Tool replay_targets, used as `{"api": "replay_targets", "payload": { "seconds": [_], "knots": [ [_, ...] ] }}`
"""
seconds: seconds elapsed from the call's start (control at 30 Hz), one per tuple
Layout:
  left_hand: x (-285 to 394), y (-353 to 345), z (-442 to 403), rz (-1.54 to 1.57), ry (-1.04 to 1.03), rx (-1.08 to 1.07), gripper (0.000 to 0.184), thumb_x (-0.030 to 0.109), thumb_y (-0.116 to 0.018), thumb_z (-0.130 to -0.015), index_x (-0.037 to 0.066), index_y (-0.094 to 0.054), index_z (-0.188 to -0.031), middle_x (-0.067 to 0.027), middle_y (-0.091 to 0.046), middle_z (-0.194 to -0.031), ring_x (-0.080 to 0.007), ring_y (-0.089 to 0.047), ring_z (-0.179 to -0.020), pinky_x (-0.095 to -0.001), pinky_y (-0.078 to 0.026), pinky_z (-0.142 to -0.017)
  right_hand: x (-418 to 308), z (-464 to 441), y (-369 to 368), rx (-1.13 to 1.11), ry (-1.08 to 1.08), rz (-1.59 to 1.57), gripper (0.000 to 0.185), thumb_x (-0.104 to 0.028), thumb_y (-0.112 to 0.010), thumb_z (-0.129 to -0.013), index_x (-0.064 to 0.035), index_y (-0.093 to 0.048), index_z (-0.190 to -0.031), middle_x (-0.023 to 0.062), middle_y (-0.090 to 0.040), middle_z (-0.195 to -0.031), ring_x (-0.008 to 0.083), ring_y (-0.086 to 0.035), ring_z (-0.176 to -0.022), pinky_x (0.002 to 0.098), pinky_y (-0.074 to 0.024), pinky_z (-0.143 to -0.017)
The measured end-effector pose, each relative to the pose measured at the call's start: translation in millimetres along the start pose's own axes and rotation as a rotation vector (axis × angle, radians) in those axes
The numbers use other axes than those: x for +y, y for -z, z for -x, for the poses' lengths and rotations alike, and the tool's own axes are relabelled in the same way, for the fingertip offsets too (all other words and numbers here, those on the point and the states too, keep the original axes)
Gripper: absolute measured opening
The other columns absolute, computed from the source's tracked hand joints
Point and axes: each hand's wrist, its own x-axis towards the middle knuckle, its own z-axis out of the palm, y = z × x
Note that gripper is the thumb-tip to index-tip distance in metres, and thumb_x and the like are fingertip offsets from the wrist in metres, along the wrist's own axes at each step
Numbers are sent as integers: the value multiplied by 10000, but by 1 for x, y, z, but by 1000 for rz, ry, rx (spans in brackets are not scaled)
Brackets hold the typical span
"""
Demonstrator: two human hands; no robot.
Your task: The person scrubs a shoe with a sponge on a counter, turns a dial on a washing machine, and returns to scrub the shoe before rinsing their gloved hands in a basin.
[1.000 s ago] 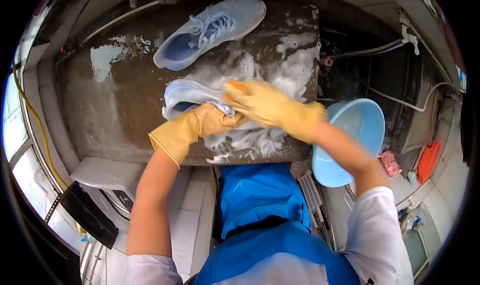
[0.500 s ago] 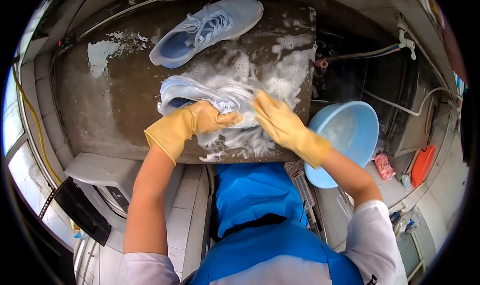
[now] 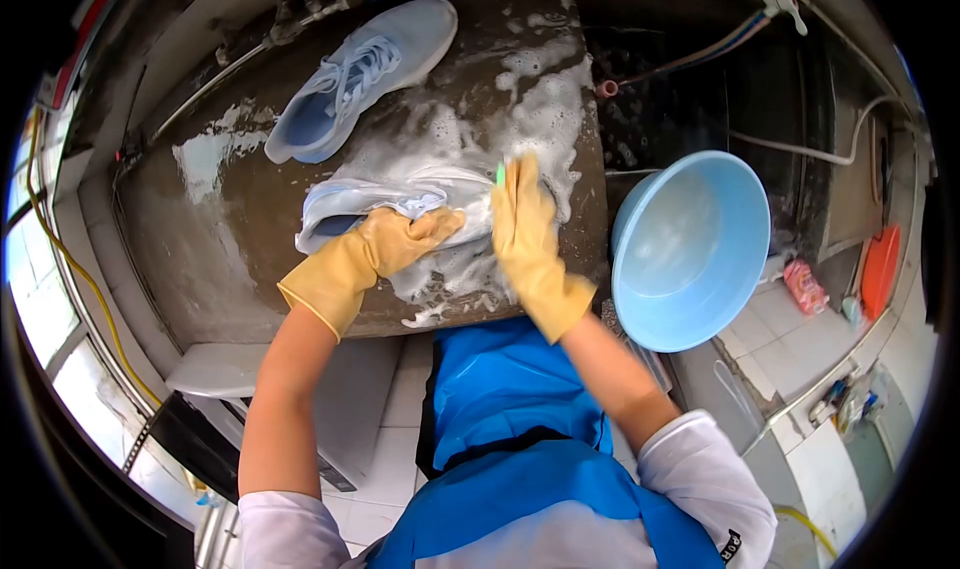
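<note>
Yellow-gloved left hand [image 3: 385, 247], half-curled, holds a sudsy white shoe [image 3: 412, 201] on the brown slab [image 3: 230, 269] | right hand [image 3: 528, 231], fingers nearly straight, at its toe; hold on green item [image 3: 501, 174] unclear

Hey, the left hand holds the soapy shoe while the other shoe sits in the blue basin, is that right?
Not quite: the head view shows the other shoe lying on the slab, not in the blue basin. The left hand does hold the soapy shoe.

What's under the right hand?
A green edge shows beside the right hand; the foamy shoe runs up to it. The green thing's remainder and the shoe's toe are covered.
</note>
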Motion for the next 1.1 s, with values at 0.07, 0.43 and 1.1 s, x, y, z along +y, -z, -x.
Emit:
{"api": "replay_targets", "payload": {
  "seconds": [0.07,0.43,1.1],
  "knots": [
    [-8,-24,7,99,-32,77,603,157,-542,-962,182,-469,-1560,-37,-629,-1397,-239,-748,-926,-387,-635,-703,-21,54,-29,214,-58,65,522,-123,-483,-1095,142,-369,-1531,441,-311,-1571,532,-420,-1431,477,-401,-1171],
    [-4,6,-5,15,4,147,711,227,-860,-763,114,-614,-1420,-89,-632,-1347,-238,-723,-840,-339,-606,-647,-84,64,-98,531,-366,-415,551,-75,-474,-1082,133,-288,-1557,365,-433,-1521,489,-543,-1303,510,-451,-1095],
    [28,54,80,-88,467,183,838,201,-836,-787,3,-462,-1510,-244,-500,-1489,-407,-549,-1334,-466,-484,-1076,-86,67,-6,344,-784,-597,813,-538,-434,-1090,43,-243,-1626,290,-247,-1682,411,-289,-1550,393,-265,-1259]
  ]
}}
